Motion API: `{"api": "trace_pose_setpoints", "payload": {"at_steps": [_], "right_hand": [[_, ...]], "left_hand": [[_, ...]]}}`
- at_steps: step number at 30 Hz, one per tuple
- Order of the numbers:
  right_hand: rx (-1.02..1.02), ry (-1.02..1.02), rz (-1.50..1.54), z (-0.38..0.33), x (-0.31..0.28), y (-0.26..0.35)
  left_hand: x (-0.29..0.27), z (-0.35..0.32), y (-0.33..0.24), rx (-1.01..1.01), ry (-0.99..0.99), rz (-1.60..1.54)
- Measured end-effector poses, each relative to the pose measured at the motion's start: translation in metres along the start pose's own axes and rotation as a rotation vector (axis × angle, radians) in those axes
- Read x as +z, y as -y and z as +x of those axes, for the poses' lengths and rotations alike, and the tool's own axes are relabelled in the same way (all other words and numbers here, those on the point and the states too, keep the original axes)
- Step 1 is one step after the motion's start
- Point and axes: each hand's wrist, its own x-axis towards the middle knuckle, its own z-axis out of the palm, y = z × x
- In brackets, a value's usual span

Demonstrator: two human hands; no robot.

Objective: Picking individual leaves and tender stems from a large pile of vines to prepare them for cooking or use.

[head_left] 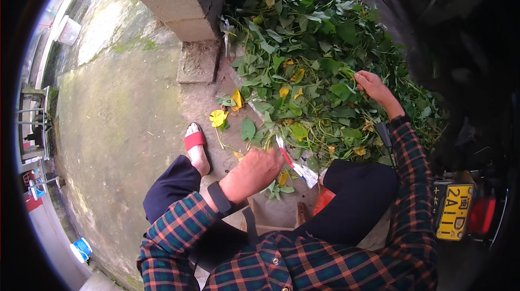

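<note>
A large heap of leafy green vines (pixel 319 36), with some yellow leaves among them, spreads in front of me. At the heap's right side, my right hand (pixel 375 89) is closed on a bunch of green vine stems (pixel 346 73). My left hand (pixel 257 173) is curled shut near the heap's front edge, above the ground between my legs. Its fingertips are turned away, so what they hold is hidden. Close to that hand lie a yellow leaf (pixel 218 118) and a single green leaf (pixel 248 128).
A white plastic sheet (pixel 307 174) with a red stripe shows under the heap's near edge. A concrete block pillar (pixel 176 1) stands at the far left of the heap. To the right is a vehicle's yellow plate (pixel 454 212). A blue-white tub (pixel 81 250) lies at lower left.
</note>
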Motion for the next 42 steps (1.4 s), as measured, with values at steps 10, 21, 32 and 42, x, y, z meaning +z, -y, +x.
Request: {"api": "trace_pose_setpoints", "payload": {"at_steps": [10, 21, 32, 42], "right_hand": [[-0.145, 0.42, -0.019, -0.124, 0.025, 0.139], [-0.153, 0.104, 0.327, -0.133, 0.064, 0.128], [-0.507, 0.228, -0.183, -0.125, 0.067, 0.124], [0.085, 0.071, 0.617, -0.144, 0.071, 0.097]], "left_hand": [[-0.056, 0.038, -0.005, -0.137, -0.818, -0.437], [-0.026, 0.03, 0.014, -0.109, -0.541, -0.721], [-0.012, 0.038, -0.004, -0.224, -0.187, -1.233], [-0.02, 0.035, 0.004, -0.395, -0.38, -1.042]]}}
